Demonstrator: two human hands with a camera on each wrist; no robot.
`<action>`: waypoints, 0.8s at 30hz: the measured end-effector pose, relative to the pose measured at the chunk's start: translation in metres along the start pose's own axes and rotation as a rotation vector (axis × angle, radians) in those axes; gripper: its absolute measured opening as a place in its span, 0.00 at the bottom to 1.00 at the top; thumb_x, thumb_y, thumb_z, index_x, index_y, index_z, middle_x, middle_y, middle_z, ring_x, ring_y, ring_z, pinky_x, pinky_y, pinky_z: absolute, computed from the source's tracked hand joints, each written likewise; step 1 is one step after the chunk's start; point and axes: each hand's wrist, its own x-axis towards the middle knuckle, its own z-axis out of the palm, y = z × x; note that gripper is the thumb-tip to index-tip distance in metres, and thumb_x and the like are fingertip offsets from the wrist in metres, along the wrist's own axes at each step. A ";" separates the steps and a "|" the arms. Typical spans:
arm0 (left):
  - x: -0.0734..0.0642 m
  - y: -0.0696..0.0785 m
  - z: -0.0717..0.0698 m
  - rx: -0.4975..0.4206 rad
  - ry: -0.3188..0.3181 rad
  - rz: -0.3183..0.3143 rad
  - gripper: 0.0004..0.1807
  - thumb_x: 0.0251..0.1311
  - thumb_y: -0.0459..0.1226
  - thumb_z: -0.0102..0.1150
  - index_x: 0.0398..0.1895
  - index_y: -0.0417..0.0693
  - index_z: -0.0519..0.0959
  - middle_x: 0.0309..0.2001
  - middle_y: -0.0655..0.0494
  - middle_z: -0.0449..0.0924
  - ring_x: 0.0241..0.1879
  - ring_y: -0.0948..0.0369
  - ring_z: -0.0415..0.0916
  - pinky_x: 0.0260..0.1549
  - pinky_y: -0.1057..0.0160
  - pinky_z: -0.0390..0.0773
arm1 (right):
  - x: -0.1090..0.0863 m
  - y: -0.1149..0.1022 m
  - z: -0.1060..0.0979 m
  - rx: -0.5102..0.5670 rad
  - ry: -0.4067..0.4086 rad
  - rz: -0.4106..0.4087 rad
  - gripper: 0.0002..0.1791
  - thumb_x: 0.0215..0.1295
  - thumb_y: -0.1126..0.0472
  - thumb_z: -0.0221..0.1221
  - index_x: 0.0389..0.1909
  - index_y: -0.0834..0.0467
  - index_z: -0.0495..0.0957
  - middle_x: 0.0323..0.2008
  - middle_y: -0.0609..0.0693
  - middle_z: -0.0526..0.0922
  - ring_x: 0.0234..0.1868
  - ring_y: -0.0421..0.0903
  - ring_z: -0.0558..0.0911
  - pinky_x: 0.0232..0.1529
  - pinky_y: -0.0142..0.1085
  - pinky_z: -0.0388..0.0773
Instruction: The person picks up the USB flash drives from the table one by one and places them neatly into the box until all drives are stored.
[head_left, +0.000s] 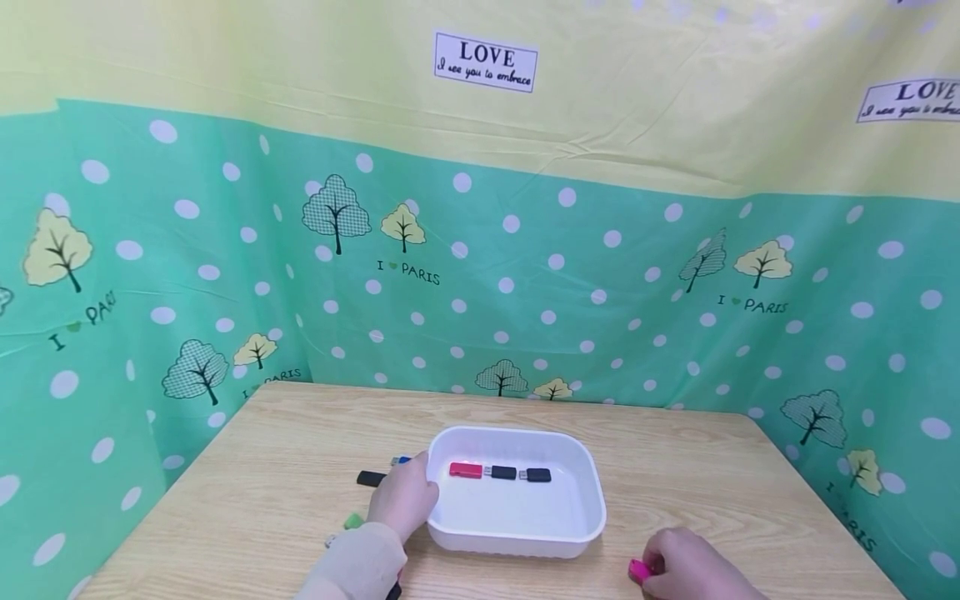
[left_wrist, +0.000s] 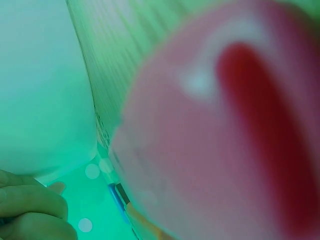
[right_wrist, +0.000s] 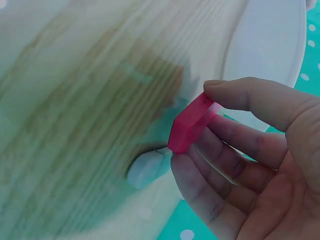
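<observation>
A white plastic basin (head_left: 517, 546) stands on the table and contains a red USB stick (head_left: 466, 471) and two black USB sticks (head_left: 503, 472) lying in a row. My left hand (head_left: 405, 496) grips its left rim with bent fingers; the fingertips are partly hidden in the head view. Right of the basin, low over the table, my right hand (head_left: 686, 562) pinches a bright pink USB stick (right_wrist: 189, 122) between thumb and fingertips. A pale rounded object (right_wrist: 146, 167) shows behind it in the right wrist view.
Left of the basin lie a blue USB stick (head_left: 401, 460), a black one (head_left: 371, 478) and a green one (head_left: 354, 521). The left forearm partly covers other sticks near the front. A patterned curtain (head_left: 502, 317) borders the wooden table (head_left: 675, 467).
</observation>
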 end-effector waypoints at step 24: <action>0.001 -0.001 0.001 0.000 -0.003 -0.007 0.26 0.62 0.31 0.55 0.65 0.36 0.71 0.55 0.38 0.81 0.49 0.46 0.83 0.45 0.46 0.84 | -0.011 -0.034 -0.036 -0.100 0.104 -0.145 0.07 0.50 0.63 0.72 0.22 0.54 0.81 0.20 0.45 0.75 0.25 0.43 0.72 0.26 0.30 0.72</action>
